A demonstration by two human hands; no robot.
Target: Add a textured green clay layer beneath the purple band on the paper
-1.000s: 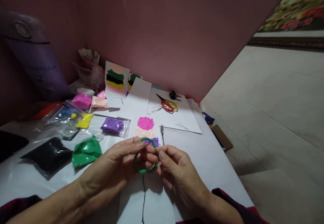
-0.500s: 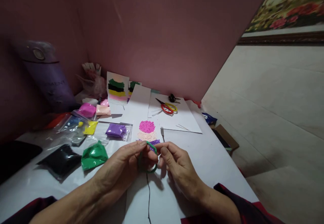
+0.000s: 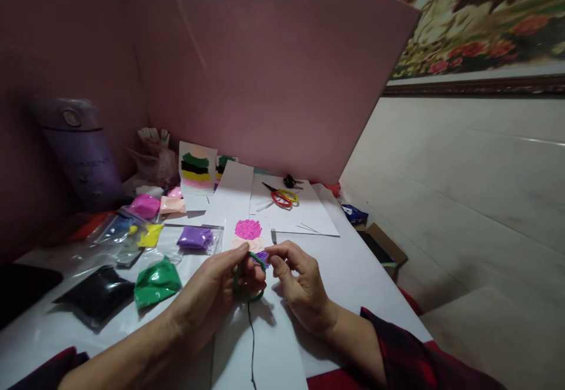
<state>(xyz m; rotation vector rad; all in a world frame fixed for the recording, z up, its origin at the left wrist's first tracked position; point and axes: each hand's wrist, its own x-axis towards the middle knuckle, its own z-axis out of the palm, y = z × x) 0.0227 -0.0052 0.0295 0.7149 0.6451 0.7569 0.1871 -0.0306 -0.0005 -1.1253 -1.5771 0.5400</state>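
My left hand (image 3: pixel 220 281) holds a thin green clay strand (image 3: pixel 257 256) between thumb and fingers, and the strand loops down around the fingertips. My right hand (image 3: pixel 306 284) is closed in a pinch at the strand's right side, its fingertips touching it. Beneath both hands lies a white paper strip with a textured pink clay patch (image 3: pixel 248 230), a peach band (image 3: pixel 247 244) below it and a purple band (image 3: pixel 261 257) partly hidden by my fingers. A thin dark line (image 3: pixel 253 337) runs down the strip toward me.
A small fork (image 3: pixel 273 236) lies beside the strip. Scissors (image 3: pixel 281 197) rest on white sheets behind. To the left are green (image 3: pixel 158 283), black (image 3: pixel 97 296), purple (image 3: pixel 196 238) and yellow (image 3: pixel 150 235) clay packets. A purple bottle (image 3: pixel 82 149) stands at the far left, near the pink wall.
The view has swung slightly right and up, so the table things sit further left and mostly lower. Both hands still hold the green strand, with its loop slightly changed.
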